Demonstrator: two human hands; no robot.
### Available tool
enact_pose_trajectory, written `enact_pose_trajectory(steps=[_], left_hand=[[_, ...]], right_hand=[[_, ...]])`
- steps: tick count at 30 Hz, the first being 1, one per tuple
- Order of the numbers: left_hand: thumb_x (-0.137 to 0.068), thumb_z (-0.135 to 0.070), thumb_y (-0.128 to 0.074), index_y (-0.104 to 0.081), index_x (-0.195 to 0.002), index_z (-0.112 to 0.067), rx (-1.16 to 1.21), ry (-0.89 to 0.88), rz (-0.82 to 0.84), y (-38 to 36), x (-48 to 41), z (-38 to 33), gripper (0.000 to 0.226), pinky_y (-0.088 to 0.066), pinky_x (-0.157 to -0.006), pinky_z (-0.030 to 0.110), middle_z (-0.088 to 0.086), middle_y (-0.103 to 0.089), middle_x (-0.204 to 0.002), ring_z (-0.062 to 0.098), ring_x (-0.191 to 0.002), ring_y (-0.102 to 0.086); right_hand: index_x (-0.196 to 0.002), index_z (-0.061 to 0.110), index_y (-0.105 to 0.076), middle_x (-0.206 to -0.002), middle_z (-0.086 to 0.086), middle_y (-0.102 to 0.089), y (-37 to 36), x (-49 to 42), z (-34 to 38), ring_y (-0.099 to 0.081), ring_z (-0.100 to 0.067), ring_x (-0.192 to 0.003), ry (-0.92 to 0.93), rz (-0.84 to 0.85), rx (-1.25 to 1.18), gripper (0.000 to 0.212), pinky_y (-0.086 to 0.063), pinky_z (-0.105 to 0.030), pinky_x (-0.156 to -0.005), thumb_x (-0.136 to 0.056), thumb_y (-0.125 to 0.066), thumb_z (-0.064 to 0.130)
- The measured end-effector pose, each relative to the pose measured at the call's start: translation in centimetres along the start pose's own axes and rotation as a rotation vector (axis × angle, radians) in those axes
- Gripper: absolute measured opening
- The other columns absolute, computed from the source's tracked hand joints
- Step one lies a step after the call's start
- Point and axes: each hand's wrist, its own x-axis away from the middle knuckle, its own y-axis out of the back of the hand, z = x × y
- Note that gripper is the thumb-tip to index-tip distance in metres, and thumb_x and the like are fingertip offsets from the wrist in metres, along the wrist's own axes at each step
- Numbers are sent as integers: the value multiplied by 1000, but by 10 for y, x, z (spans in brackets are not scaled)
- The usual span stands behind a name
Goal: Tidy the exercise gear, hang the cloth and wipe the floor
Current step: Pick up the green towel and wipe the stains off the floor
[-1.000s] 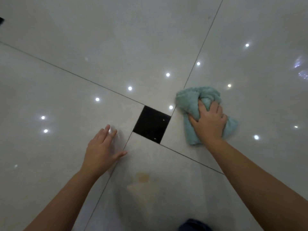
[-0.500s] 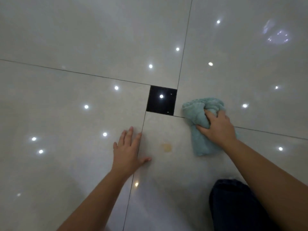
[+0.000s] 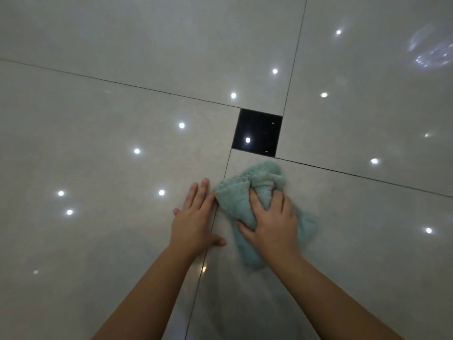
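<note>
A crumpled teal cloth [image 3: 235, 200] lies on the glossy pale tiled floor [image 3: 122, 119], just below a small black inset tile [image 3: 259, 126]. My right hand [image 3: 272, 222] presses down on the cloth, with its fingers curled into the folds. My left hand [image 3: 196, 217] lies flat on the floor with straight fingers, right beside the cloth's left edge, across a grout line. The cloth covers the spot where a small brownish stain showed earlier; the stain is hidden now.
Dark grout lines [image 3: 291, 69] cross the large tiles and meet at the black inset. Ceiling lights show as bright dots [image 3: 181, 125] in the shiny floor. Nothing else stands on the floor within view.
My right hand has dragged the cloth left and toward me, over the brownish stain. My left hand stays flat on the floor. A dark trouser knee seen earlier is out of view.
</note>
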Motion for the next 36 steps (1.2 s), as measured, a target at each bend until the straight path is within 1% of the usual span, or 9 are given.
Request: enact_pose_trajectory(steps=[4, 11, 17, 20, 24, 26, 30, 34, 36], left_hand=[[-63, -48, -77, 7, -147, -35, -21, -1, 7, -1, 1, -1, 119, -14, -112, 60, -21, 35, -137, 11, -143, 21], [-61, -51, -77, 6, -146, -36, -17, -4, -11, -2, 2, 1, 120, -17, -113, 57, -22, 35, -137, 8, -142, 22], [-63, -56, -73, 2, -148, -29, -49, -24, -54, -9, 5, 4, 117, -16, -114, 55, -15, 28, -142, 15, -146, 12], [-55, -61, -75, -30, -144, -16, -155, -96, -216, -21, 11, 15, 110, -37, -103, 56, 5, -14, -155, 30, -142, -26], [-63, -59, -71, -31, -144, -17, -178, -64, -200, -24, 15, 11, 99, -23, -112, 51, 13, -17, -156, 32, -144, -18], [-57, -64, -73, -42, -137, -14, -220, -55, -256, -24, 19, 16, 99, -35, -103, 55, 21, -32, -149, 40, -136, -34], [-46, -76, -62, -45, -133, -15, -147, 93, -256, -32, 30, 36, 107, -44, -88, 63, 25, -42, -142, 43, -130, -41], [-49, -81, -41, -43, -137, -20, -40, 126, -285, -38, 33, 46, 107, -40, -97, 60, 17, -32, -151, 35, -137, -29], [-49, -82, -41, -41, -139, -22, -21, 133, -271, -40, 32, 49, 108, -38, -102, 58, 14, -28, -153, 33, -140, -26]], right_hand=[[-118, 25, -54, -95, -25, -61, -3, -27, -43, -60, -37, -77, 52, -122, -8, 61, -51, -38, -63, -70, -44, 60], [-118, 15, -58, -108, -30, -53, 12, -65, -97, -54, -42, -88, -247, -220, -89, 68, -47, -43, -69, -72, -40, 61], [-113, 27, -61, -99, -19, -63, -28, 28, -28, -52, -31, -88, 33, -223, -30, 59, -48, -37, -68, -66, -48, 60], [-113, 26, -53, -94, -21, -64, -20, -6, -74, -62, -35, -76, 247, -290, 30, 57, -49, -36, -61, -67, -46, 60], [-116, 15, -59, -106, -31, -56, 3, -64, -107, -57, -44, -85, -191, -299, -45, 66, -48, -44, -68, -70, -40, 59], [-119, 16, -58, -109, -32, -55, -2, -65, -84, -56, -45, -91, -294, -303, -48, 68, -47, -46, -73, -69, -38, 58], [-117, 26, -52, -104, -22, -60, -31, -10, -9, -51, -33, -90, 37, -291, -2, 64, -37, -37, -75, -64, -44, 59], [-116, 31, -52, -103, -13, -55, -36, -6, -10, -52, -29, -87, 430, -266, -56, 62, -35, -35, -73, -63, -50, 63], [-114, 29, -57, -101, -14, -55, -30, -48, -24, -58, -31, -83, 443, -311, -27, 59, -40, -34, -70, -65, -50, 62]])
